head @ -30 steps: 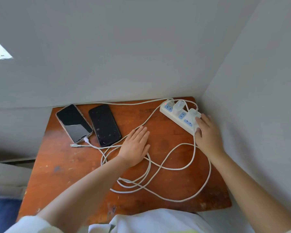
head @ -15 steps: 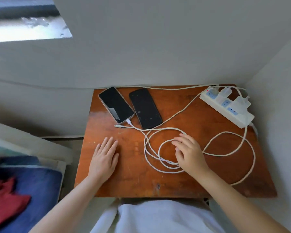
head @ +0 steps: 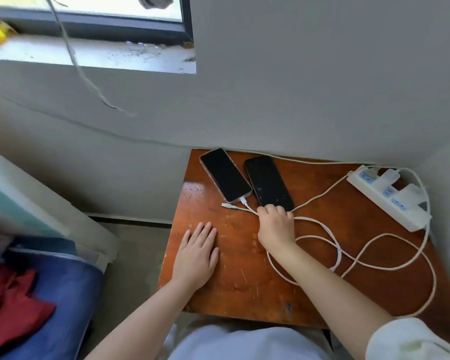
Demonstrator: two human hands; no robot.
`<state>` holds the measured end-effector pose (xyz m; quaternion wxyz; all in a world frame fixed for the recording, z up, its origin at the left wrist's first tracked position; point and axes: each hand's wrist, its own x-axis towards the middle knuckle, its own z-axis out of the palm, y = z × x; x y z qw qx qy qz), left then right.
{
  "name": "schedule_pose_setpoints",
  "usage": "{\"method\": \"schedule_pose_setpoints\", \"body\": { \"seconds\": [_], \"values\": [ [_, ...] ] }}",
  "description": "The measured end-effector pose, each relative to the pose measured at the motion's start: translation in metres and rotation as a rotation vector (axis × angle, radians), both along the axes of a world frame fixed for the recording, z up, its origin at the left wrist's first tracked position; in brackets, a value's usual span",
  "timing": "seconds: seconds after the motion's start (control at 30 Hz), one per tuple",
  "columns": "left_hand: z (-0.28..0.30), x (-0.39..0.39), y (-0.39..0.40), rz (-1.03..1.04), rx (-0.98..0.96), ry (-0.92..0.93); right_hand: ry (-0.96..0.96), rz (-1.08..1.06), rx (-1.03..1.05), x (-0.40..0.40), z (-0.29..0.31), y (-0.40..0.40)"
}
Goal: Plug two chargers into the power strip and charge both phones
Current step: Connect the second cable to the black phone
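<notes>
Two dark phones lie side by side at the back of the wooden table (head: 234,276). The left phone (head: 225,174) has a white cable plugged into its lower end. The right phone (head: 268,181) lies just above my right hand (head: 276,226), whose curled fingers grip a white cable (head: 247,209); its loose plug end (head: 225,205) lies to the left. A white power strip (head: 387,197) at the back right holds two white chargers (head: 411,192), red light on. My left hand (head: 196,253) rests flat on the table.
White cable loops (head: 359,258) sprawl over the table's right half. Walls close off the back and right. A bed with blue cover (head: 63,289) and red cloth (head: 11,307) stands left. A window sill (head: 89,51) is above.
My right hand went from the power strip to the cable coils, then up to the cable below the right phone. My left hand shifted to the table's left part. The view swung left.
</notes>
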<state>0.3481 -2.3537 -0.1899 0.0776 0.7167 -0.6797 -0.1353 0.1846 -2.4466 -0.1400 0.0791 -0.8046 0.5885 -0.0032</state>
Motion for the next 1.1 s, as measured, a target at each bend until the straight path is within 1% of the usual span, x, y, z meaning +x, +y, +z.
{"method": "schedule_pose_setpoints", "body": {
  "seconds": [0.07,0.17,0.33,0.43,0.53,0.7,0.77,0.93,1.1],
  "values": [
    [0.000,0.000,0.000,-0.002,-0.008,0.012,0.044,-0.035,0.012,-0.007,-0.001,0.000],
    [-0.002,0.001,0.000,-0.009,-0.008,0.010,0.010,-0.065,0.025,-0.014,0.001,0.000],
    [-0.003,0.004,-0.001,-0.027,-0.006,0.021,0.041,-0.047,0.139,-0.021,0.006,-0.002],
    [-0.001,0.004,-0.002,-0.024,0.004,0.025,0.002,-0.017,0.191,-0.024,0.006,-0.004],
    [-0.001,0.005,-0.002,-0.023,0.020,0.019,-0.068,0.009,0.287,-0.024,0.007,-0.003],
    [0.000,0.005,-0.002,-0.016,0.017,0.042,-0.067,0.108,0.373,-0.011,0.003,0.000],
    [0.001,0.005,-0.002,-0.013,0.025,0.046,-0.059,0.103,0.357,-0.001,0.003,-0.001],
    [0.005,0.005,-0.002,-0.012,0.029,0.038,-0.062,0.037,0.222,0.018,0.005,-0.009],
    [0.006,0.004,-0.002,0.002,0.060,0.027,0.024,-0.064,0.242,0.019,0.010,-0.015]
  ]
}}
